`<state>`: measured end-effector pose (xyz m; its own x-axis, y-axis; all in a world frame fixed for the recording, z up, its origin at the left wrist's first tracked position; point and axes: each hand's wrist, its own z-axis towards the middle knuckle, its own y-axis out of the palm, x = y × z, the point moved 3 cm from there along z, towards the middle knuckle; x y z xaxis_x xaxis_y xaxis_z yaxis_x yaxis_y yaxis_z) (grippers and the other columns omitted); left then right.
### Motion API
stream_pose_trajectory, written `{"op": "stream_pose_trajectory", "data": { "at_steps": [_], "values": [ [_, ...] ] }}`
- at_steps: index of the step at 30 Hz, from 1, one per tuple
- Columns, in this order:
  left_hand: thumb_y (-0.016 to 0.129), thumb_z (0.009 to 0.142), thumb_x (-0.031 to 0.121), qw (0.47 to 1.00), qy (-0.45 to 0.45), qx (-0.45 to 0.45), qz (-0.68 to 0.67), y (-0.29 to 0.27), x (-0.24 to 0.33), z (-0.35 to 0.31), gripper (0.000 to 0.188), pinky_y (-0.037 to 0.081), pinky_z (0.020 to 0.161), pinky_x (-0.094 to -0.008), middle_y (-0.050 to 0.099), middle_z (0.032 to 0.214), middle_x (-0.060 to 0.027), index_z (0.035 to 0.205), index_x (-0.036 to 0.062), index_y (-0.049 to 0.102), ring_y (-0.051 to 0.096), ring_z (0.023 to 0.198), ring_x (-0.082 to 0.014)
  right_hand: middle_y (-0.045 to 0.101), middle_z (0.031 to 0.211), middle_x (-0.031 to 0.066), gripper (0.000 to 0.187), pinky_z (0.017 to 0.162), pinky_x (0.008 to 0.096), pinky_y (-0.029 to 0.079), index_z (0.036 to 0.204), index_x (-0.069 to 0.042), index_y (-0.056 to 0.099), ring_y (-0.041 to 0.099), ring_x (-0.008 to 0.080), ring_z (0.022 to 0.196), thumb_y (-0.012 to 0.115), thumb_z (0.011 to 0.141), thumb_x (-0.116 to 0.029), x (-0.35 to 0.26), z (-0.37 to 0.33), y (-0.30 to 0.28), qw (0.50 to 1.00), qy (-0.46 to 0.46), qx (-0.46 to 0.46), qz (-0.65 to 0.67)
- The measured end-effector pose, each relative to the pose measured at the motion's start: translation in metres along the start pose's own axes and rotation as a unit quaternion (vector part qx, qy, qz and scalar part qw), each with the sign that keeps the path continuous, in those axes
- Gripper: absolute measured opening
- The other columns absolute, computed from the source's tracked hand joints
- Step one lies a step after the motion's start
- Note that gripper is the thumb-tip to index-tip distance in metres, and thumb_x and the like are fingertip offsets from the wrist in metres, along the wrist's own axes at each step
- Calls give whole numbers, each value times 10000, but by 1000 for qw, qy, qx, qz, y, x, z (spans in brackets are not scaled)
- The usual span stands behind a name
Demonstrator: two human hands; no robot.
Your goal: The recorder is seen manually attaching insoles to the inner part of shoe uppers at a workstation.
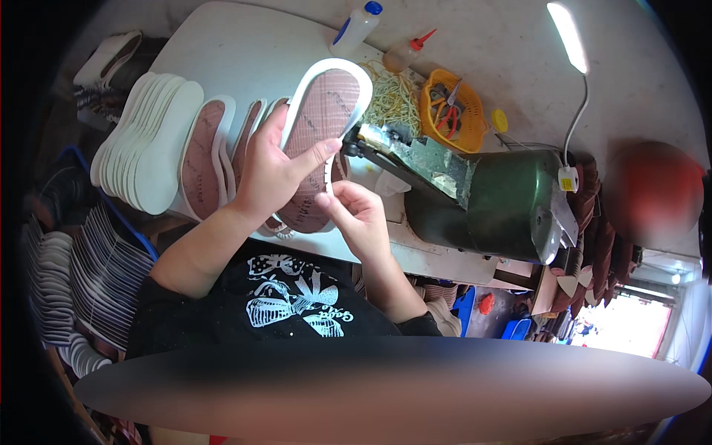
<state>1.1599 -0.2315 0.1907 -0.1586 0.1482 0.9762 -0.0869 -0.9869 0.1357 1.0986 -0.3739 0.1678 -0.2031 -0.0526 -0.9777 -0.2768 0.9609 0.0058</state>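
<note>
Both my hands hold a shoe insole (326, 100) with a brownish-pink face and a raised white rim, toe end pointing away from me. My left hand (268, 172) wraps its left side, thumb lying across to the right edge. At the lower right edge, my right hand (359, 221) pinches the rim between thumb and fingers; small notches show along the rim there. The insole's right edge sits by the dark working end of a green machine (486, 189); I cannot tell whether they touch. Further brownish insoles (202, 159) lie left of and partly beneath the held one.
White insole pieces (152, 141) stand stacked at left on the white table (245, 44). Behind the machine are pale trimmings (393, 96), a yellow basket (426, 100) with pliers, two bottles (357, 31) and a lit lamp (567, 33). More soles (104, 271) fill racks at lower left.
</note>
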Motion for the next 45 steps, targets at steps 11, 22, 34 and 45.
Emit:
{"op": "stream_pose_trajectory", "data": {
  "at_steps": [11, 22, 34, 45],
  "values": [
    [710, 712, 385, 990, -74, -37, 111, 22, -55, 69, 520, 408, 901, -336, 544, 1035, -142, 1032, -19, 638, 523, 1013, -236, 646, 889, 25, 224, 752, 240, 454, 986, 30, 636, 571, 72, 798, 598, 889, -168, 21, -14, -22, 977, -25, 108, 182],
    [674, 685, 468, 961, -54, -59, 267, 50, -63, 89, 591, 348, 970, -398, 530, 1105, -178, 1066, 17, 633, 438, 1117, -331, 659, 937, 106, 249, 751, 282, 502, 1010, 50, 613, 631, 147, 834, 583, 891, -167, 23, -17, -16, 939, -22, 161, 302],
    [678, 688, 540, 882, 131, -140, 430, 42, -46, 135, 704, 219, 1069, -439, 428, 1336, -152, 1227, 110, 537, 317, 1281, -328, 657, 875, 128, 271, 584, 267, 536, 1005, 40, 584, 670, 200, 704, 562, 892, -206, 9, 21, -7, 907, -68, 193, 367],
    [711, 705, 491, 735, -54, -515, 438, 45, -7, 156, 459, 418, 662, -307, 561, 679, -39, 811, 56, 610, 511, 702, -143, 661, 933, 149, 402, 626, 266, 558, 1069, 43, 557, 678, 210, 756, 505, 937, -333, -2, 38, -16, 903, -67, 217, 364]
  ]
}}
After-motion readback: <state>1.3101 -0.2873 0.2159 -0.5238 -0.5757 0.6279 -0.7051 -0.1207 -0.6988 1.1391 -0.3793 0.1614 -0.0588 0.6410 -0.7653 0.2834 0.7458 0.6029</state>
